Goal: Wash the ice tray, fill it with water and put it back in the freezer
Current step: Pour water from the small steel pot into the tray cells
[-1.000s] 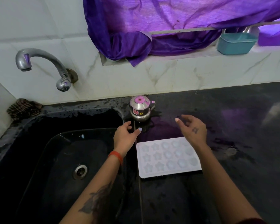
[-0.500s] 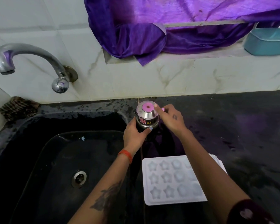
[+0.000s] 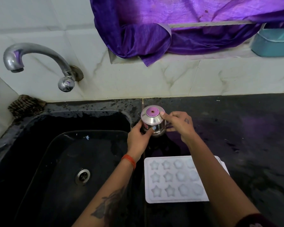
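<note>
Both hands grip the steel pot point(image 3: 152, 124): left point(image 3: 138, 138) its body, right point(image 3: 179, 124) its lid; tray point(image 3: 175, 179) looks light, flexible, best lifted by opposite edges

The sink point(image 3: 39, 145) lies left of the ice tray point(image 3: 170, 179) on the counter point(image 3: 252, 136). A steel pot point(image 3: 152, 122) stands behind the tray, between both hands.

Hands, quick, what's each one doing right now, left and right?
Left hand: grips the side of the steel can.
Right hand: grips the same can, fingertips at its lid.
</note>
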Tool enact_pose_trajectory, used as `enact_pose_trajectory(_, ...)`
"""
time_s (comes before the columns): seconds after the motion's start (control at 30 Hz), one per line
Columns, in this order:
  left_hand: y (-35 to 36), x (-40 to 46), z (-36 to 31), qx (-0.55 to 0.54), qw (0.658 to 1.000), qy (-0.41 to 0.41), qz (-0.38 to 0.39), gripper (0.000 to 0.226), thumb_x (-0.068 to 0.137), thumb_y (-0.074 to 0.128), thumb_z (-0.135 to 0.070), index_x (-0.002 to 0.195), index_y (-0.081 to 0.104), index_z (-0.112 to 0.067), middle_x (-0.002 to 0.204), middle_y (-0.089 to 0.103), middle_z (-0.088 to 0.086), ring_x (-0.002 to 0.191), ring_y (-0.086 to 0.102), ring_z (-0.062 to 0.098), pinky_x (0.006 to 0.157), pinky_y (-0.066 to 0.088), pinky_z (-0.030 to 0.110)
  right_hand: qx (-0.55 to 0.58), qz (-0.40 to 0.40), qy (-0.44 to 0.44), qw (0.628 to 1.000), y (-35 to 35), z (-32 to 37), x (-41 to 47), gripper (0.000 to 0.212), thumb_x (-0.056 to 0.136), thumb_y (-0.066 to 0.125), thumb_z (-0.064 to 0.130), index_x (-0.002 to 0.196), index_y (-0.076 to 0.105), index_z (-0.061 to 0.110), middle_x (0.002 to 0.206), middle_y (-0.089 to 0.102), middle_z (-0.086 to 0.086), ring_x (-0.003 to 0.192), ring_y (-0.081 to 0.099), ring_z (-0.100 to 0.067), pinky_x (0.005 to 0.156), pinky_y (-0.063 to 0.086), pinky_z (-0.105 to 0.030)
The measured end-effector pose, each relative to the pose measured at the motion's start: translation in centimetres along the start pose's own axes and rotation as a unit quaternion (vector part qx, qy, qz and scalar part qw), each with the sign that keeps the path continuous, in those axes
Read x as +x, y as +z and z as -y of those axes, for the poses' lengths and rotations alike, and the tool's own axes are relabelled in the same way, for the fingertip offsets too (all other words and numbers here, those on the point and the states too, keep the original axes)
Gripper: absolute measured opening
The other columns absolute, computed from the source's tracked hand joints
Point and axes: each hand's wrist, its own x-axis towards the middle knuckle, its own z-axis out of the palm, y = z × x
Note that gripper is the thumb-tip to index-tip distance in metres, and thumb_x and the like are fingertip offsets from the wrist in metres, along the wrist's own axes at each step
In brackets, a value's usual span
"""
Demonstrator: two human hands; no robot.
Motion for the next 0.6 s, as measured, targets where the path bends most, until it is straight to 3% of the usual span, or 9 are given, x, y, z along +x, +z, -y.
enact_pose_trajectory(0.13, -0.3, -2.9, -0.8, -0.028, 0.999, 0.015, -0.016, 0.044, 0.082, 0.073, -0.031, 0.124, 0.062, -0.027, 0.099, 0.070, -0.013, 0.095, 0.067, 0.010, 0.090, 0.053, 0.038, 0.009, 0.010, 0.003, 1.000, -1.5, 1.0, -2.5, 0.037, 0.076, 0.077, 0.035, 0.057, 0.057, 0.011, 0.075, 0.069, -0.014, 0.078, 0.070, -0.027, 0.063, 0.058, -0.033)
enact_pose_trajectory(0.3, -0.3, -7.4, -2.3, -0.075, 0.995, 0.038, -0.048, 0.042, 0.082, 0.073, -0.028, 0.123, 0.063, -0.028, 0.092, 0.066, -0.023, 0.096, 0.065, 0.005, 0.090, 0.054, 0.036, 0.009, 0.033, 0.006, 0.999, -3.6, 2.0, -6.0, 0.032, 0.075, 0.077, 0.034, 0.064, 0.060, 0.009, 0.076, 0.070, -0.012, 0.077, 0.069, -0.023, 0.071, 0.057, -0.033)
enact_pose_trajectory(0.5, 0.6, -12.2, -3.0, -0.138, 0.987, 0.050, -0.058, 0.046, 0.081, 0.074, -0.023, 0.126, 0.061, -0.024, 0.110, 0.070, -0.007, 0.103, 0.064, 0.005, 0.092, 0.053, 0.030, -0.023, 0.031, -0.009, 0.999, -5.9, 2.2, -9.9, 0.031, 0.077, 0.075, 0.031, 0.064, 0.063, 0.006, 0.078, 0.071, -0.016, 0.077, 0.068, -0.023, 0.071, 0.056, -0.032)
enact_pose_trajectory(0.6, 1.2, -13.8, -2.9, -0.149, 0.986, 0.046, -0.051, 0.046, 0.081, 0.075, -0.023, 0.124, 0.062, -0.027, 0.109, 0.069, -0.009, 0.104, 0.063, 0.003, 0.092, 0.052, 0.026, -0.035, 0.019, -0.013, 0.999, -6.8, 2.0, -11.6, 0.031, 0.076, 0.076, 0.030, 0.061, 0.063, 0.005, 0.076, 0.070, -0.018, 0.075, 0.068, -0.024, 0.072, 0.057, -0.033)
